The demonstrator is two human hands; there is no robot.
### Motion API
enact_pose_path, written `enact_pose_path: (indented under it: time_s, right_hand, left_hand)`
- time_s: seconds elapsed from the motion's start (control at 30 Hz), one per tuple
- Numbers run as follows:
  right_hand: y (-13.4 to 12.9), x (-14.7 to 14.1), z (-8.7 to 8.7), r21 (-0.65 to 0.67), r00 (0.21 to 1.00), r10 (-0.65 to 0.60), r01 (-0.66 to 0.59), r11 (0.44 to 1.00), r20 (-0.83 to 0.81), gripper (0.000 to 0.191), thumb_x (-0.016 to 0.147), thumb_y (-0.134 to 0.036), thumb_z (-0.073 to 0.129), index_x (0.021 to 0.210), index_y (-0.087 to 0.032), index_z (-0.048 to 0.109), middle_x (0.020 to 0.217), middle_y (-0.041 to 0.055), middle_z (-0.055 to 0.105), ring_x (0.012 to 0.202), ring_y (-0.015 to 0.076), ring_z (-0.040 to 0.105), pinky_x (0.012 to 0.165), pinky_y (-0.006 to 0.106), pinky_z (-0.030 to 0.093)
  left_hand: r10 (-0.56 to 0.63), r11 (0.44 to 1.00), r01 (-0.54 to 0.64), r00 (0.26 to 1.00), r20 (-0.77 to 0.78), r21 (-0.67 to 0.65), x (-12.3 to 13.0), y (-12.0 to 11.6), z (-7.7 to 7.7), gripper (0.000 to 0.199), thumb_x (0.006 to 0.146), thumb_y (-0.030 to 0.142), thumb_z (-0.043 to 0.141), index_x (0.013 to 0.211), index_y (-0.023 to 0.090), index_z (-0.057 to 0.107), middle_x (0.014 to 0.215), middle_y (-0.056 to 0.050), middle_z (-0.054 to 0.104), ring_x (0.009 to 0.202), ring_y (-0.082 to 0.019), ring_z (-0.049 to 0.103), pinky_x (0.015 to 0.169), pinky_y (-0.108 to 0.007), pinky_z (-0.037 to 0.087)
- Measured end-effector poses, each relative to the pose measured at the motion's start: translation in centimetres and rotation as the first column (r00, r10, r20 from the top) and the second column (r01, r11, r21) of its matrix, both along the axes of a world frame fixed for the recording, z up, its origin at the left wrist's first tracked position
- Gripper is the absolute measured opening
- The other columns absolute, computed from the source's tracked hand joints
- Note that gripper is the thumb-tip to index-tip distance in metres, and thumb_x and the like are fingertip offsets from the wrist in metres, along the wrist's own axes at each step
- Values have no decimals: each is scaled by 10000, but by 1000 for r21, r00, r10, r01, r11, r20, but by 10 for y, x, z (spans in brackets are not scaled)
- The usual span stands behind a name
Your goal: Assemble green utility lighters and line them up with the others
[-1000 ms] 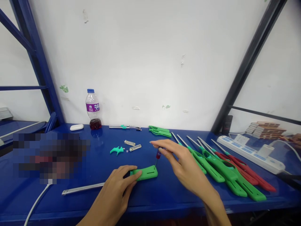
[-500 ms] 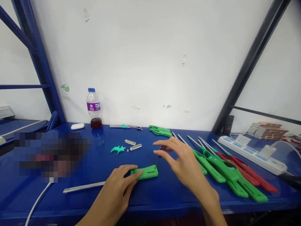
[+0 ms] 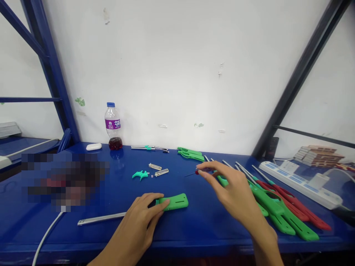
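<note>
Lying flat on the blue table, a long-necked green lighter [image 3: 177, 202] points its silver barrel to the left. My left hand [image 3: 146, 214] is closed over its middle and covers part of the handle. My right hand [image 3: 227, 184] pinches a small screwdriver [image 3: 197, 172] with a red handle; its thin shaft points left, above the table and apart from the lighter. Behind my hands lie teal triggers [image 3: 140, 175] and two clear fuel tanks [image 3: 161, 172].
Several green and red lighters [image 3: 294, 199] lie at the right beside a white power strip [image 3: 301, 183]. Green shell halves [image 3: 191, 153], metal barrels [image 3: 148, 147], a drink bottle [image 3: 113, 127] and a white case [image 3: 94, 147] stand or lie along the wall. A white cable [image 3: 46, 234] runs at the left.
My right hand has lifted the screwdriver off the lighter's end and moved right, tipping the shaft from upright to nearly level. My left hand stays on the lighter.
</note>
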State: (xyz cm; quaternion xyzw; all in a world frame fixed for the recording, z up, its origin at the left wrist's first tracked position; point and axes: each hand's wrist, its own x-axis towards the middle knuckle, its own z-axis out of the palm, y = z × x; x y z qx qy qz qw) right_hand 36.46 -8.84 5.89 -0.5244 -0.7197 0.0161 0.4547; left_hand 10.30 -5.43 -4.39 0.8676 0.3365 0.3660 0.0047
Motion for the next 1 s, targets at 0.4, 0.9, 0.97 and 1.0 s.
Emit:
enact_pose_path:
  time_s: [0.4, 0.9, 0.97, 1.0]
  right_hand:
    - [41, 30, -47, -423, 934, 27, 136, 896, 357, 393, 949, -80, 554, 1255, -283, 696, 1116, 71, 711, 996, 270, 697, 899, 401, 502]
    - [-7, -16, 4, -507, 923, 386, -330, 796, 4, 200, 1015, -426, 672, 1174, -371, 779, 1022, -52, 813, 941, 224, 704, 912, 341, 463]
    - [-9, -10, 6, -444, 931, 364, -334, 832, -19, 211, 998, -446, 694, 1172, -380, 793, 1133, -40, 808, 1039, 249, 705, 926, 343, 472]
    - [-11, -6, 7, -419, 938, 345, -325, 848, -29, 227, 990, -457, 704, 1184, -385, 795, 1174, -30, 802, 1088, 265, 698, 951, 354, 472]
  left_hand:
    - [-129, 987, 123, 990, 55, 98, 4, 2, 10, 364, 965, 34, 496, 1149, 286, 681, 1144, -21, 789, 1034, -243, 734, 826, -378, 640]
    - [-13, 956, -11, 997, 78, 294, -15, -3, 32, 238, 1112, 255, 491, 1320, 231, 605, 1271, -91, 700, 1129, -206, 698, 966, -331, 588]
    - [79, 933, -81, 997, 19, 349, -22, 1, 40, 362, 1126, 407, 437, 1394, 215, 588, 1190, -94, 741, 1003, -221, 753, 855, -333, 625]
    - [90, 921, -77, 996, -15, 383, -25, 3, 43, 377, 1126, 440, 422, 1360, 217, 615, 1088, -69, 771, 904, -218, 770, 795, -331, 632]
